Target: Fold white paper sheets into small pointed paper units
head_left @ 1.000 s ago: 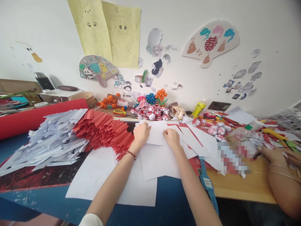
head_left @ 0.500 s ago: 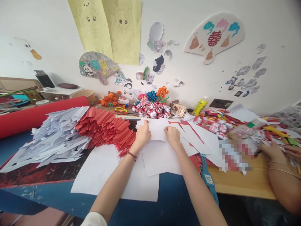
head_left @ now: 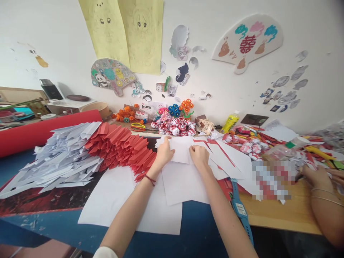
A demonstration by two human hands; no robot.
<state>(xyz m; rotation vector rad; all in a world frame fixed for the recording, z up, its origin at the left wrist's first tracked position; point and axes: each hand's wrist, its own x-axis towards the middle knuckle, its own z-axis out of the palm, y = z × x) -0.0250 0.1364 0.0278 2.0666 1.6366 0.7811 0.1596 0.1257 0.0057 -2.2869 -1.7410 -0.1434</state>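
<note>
Between my hands is a small sheet of white paper (head_left: pixel 180 149), raised over larger white sheets (head_left: pixel 184 184) on the table. My left hand (head_left: pixel 164 152) is closed on its left edge, thumb pointing up. On the opposite edge, my right hand (head_left: pixel 199 154) is closed with curled fingers. Just left of my left hand lies a long row of folded red paper pieces (head_left: pixel 120 150). Beyond it spreads a heap of folded white paper strips (head_left: pixel 67 157). More white sheets with red edging (head_left: pixel 224 157) lie right of my right hand.
Red-and-white paper flowers (head_left: pixel 174 126) are heaped at the back by the wall. A blue watch (head_left: pixel 240 208) lies by my right forearm. At far right another person's hand (head_left: pixel 318 177) works near a plastic bottle (head_left: pixel 285 148). A red roll (head_left: pixel 48 133) lies at left.
Both hands keep their hold on the small white sheet and barely move. The camera view has shifted slightly.
</note>
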